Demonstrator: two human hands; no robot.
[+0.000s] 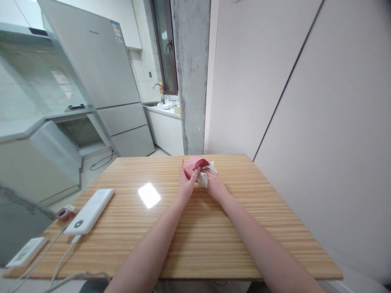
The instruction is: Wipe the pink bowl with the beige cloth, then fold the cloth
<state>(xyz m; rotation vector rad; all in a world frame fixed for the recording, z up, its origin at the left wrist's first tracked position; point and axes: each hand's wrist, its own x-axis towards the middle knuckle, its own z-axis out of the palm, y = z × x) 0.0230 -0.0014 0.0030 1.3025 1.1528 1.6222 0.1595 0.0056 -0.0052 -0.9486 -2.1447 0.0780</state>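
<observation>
My left hand [186, 182] grips a small pink cup [193, 164], tilted on its side above the far middle of the striped wooden table [238, 228]. My right hand [214, 182] holds a crumpled white cloth [204, 176] pressed against the cup's opening. Both forearms stretch out over the tabletop, and the two hands touch around the cup.
A white power bank [90, 211] with a cable lies at the table's left front, beside a small red object [64, 213] and a flat white device [27, 251]. A wall runs along the right. A fridge [100, 77], counters and a sink stand beyond the table.
</observation>
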